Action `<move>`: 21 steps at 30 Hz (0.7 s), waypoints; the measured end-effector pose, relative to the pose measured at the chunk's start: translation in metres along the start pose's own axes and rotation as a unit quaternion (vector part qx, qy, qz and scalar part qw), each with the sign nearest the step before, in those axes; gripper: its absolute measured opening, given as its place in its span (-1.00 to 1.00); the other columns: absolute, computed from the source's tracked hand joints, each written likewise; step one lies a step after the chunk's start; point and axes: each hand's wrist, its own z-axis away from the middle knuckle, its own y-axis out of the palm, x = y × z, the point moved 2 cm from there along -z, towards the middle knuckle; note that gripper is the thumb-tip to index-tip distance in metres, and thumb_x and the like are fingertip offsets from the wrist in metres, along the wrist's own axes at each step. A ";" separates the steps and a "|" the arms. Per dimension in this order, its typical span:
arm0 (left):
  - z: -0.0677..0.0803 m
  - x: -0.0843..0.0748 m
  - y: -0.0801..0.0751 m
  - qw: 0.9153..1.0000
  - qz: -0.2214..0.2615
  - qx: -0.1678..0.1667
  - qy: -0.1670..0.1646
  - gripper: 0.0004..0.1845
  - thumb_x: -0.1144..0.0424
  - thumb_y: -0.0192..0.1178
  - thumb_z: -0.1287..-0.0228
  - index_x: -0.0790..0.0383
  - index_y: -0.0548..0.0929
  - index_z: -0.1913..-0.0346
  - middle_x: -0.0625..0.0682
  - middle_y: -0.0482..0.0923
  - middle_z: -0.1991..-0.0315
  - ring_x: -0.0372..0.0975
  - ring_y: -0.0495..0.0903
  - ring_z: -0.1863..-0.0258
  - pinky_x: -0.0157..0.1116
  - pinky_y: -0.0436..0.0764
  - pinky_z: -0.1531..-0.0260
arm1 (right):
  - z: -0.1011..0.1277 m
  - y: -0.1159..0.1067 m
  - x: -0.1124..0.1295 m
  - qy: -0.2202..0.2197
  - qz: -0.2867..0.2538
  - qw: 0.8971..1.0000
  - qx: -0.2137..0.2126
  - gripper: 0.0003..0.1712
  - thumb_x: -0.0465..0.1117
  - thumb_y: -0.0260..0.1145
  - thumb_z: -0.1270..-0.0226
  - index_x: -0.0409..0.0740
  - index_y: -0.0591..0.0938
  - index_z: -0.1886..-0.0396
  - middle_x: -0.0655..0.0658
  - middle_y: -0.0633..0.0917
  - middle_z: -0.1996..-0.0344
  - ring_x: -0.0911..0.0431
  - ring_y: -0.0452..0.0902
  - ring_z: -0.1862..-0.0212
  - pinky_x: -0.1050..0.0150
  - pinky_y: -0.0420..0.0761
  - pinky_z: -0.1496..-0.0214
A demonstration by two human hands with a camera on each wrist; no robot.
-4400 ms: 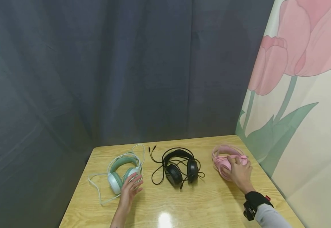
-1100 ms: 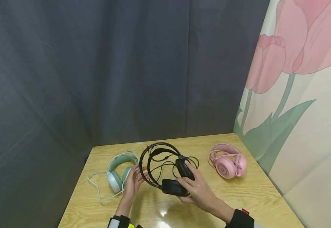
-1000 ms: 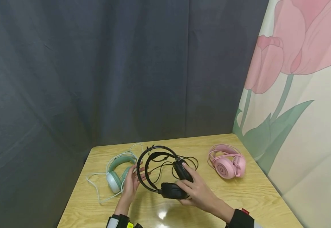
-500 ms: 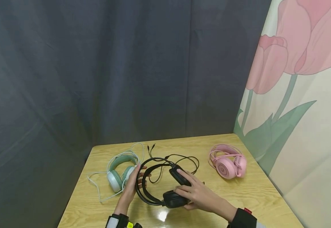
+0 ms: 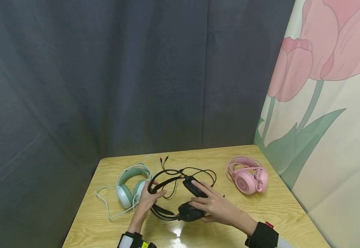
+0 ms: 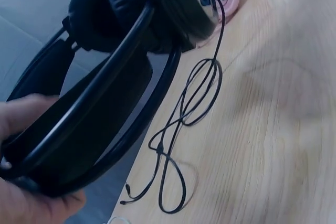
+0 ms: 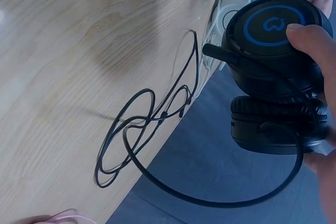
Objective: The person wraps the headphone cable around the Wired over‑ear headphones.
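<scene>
A black headset (image 5: 190, 212) is held up over the table, its headband to the left and ear cups to the right. My left hand (image 5: 147, 200) grips the top of the headband (image 6: 97, 121), the thumb on the inner side. On the other side, my right hand (image 5: 219, 209) holds both ear cups; its thumb lies on the cup with a blue ring and logo (image 7: 252, 32) in the right wrist view. A short microphone boom (image 7: 223, 52) sticks out beside that cup. The black cable (image 5: 206, 171) trails down onto the table.
White-and-green headphones (image 5: 124, 196) with a white cord lie at the left, partly behind my left hand. Pink headphones (image 5: 245, 182) wrapped in their cord rest at the right. A dark curtain (image 5: 155, 86) hangs behind the wooden table (image 5: 229, 234), and a tulip-print wall flanks its right side.
Earlier my right hand was on the pink headphones and the black headset lay on the table. It was then lifted and lowered slightly; my left thumb has come round the headband.
</scene>
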 end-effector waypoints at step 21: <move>-0.002 -0.003 -0.007 0.982 0.138 -0.122 -0.041 -0.63 0.64 0.07 -0.12 0.39 0.51 -0.02 -0.03 0.31 0.53 -0.40 0.15 0.75 -0.48 0.20 0.75 | -0.002 0.005 0.000 0.060 0.008 0.998 0.010 -0.12 0.21 0.57 0.04 0.14 0.54 -0.33 -0.22 0.20 -0.49 -0.31 0.08 -0.45 -0.13 0.47 -0.22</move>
